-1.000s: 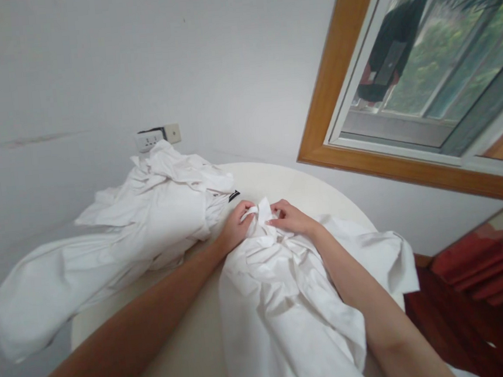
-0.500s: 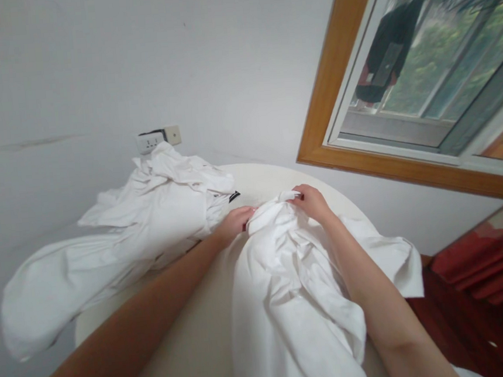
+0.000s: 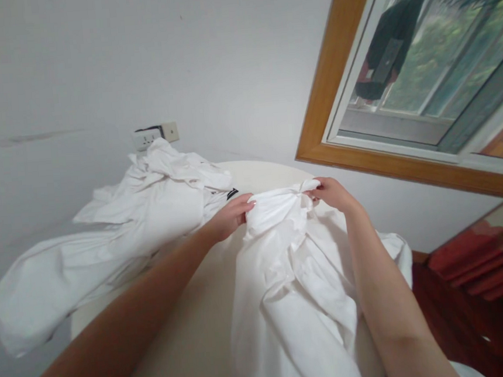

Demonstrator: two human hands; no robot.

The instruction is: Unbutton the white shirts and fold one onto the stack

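A crumpled white garment lies over the near right part of a round cream table and hangs toward me. My left hand pinches its top edge at the left. My right hand pinches the same edge at the right, so the cloth is stretched between both hands and lifted a little off the table.
A heap of other white clothes covers the table's far left and spills over its edge. A wall socket sits on the white wall behind it. A wood-framed window is at the right, with dark red furniture below it.
My hands have moved apart along the garment's top edge, the right hand going right and up. The cloth between them is now pulled out wider and raised.
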